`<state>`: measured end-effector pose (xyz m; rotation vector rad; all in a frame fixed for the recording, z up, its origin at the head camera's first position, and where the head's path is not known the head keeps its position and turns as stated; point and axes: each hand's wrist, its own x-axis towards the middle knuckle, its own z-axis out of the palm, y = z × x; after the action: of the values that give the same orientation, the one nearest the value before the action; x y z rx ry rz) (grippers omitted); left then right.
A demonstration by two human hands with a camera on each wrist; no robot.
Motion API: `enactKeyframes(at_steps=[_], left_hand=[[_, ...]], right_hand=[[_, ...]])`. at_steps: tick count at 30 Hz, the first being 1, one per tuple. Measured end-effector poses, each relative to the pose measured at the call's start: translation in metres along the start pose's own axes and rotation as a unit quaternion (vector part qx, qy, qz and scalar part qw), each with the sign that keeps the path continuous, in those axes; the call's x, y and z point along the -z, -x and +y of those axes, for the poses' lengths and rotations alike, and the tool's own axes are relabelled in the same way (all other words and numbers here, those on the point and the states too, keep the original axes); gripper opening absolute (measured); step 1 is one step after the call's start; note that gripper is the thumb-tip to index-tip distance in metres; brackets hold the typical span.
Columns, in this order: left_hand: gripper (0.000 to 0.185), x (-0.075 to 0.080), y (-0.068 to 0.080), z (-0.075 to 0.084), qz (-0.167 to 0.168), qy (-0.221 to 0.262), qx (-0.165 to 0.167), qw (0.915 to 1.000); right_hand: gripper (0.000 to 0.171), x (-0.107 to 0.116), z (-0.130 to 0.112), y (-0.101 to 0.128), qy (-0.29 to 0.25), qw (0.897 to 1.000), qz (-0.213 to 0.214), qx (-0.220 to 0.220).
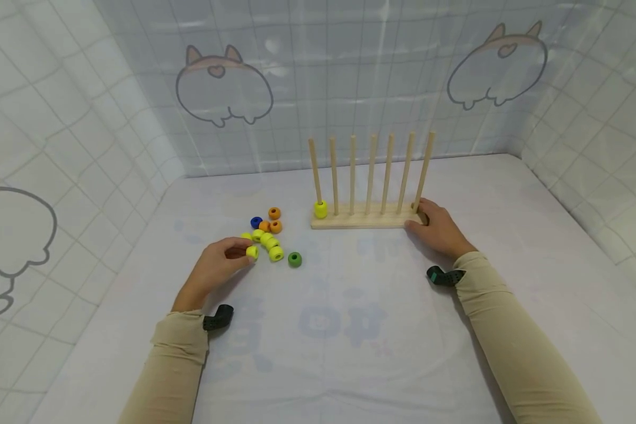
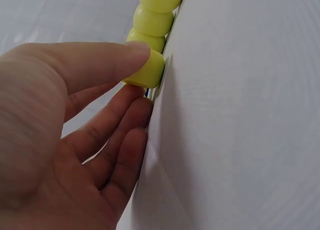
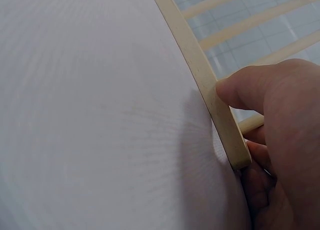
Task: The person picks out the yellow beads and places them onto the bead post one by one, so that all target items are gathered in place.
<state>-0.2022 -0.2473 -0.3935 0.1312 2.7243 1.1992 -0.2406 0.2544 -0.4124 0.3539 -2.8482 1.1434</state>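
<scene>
Yellow bead (image 1: 252, 252), pinched by our left hand (image 1: 217, 265) | we judge it light, hard; hold by sides | our right hand (image 1: 439, 229) grips peg rack (image 1: 357, 224), right end

Table (image 1: 381, 377): white-covered, shows faint blue print (image 1: 320, 322). Grid-patterned backdrop (image 1: 339, 70): bears 2 cartoon animal outlines (image 1: 224, 88); 1 partial outline (image 1: 10, 253) shows at far left.
</scene>
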Motion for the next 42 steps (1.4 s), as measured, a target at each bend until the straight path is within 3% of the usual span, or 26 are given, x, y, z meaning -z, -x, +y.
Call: enactKeyframes(at_steps=[20,31,42], left_hand=[[0.048,0.001,0.0022,-0.0022,-0.016,-0.026,-0.038,0.9988],[0.053,0.0009,0.0023,-0.005,-0.014,0.03,-0.042,0.9986],[0.055,0.003,0.0024,-0.005,0.046,0.076,-0.023,0.9958]], right_hand=[[0.051,-0.0011,-0.0015,0.0002,0.0,1.0,-0.001,0.002],[0.051,-0.0022,-0.0017,-0.0001,0.003,1.0,0.004,0.003],[0.054,-0.002,-0.0017,0.0001,0.007,1.0,0.004,0.002]])
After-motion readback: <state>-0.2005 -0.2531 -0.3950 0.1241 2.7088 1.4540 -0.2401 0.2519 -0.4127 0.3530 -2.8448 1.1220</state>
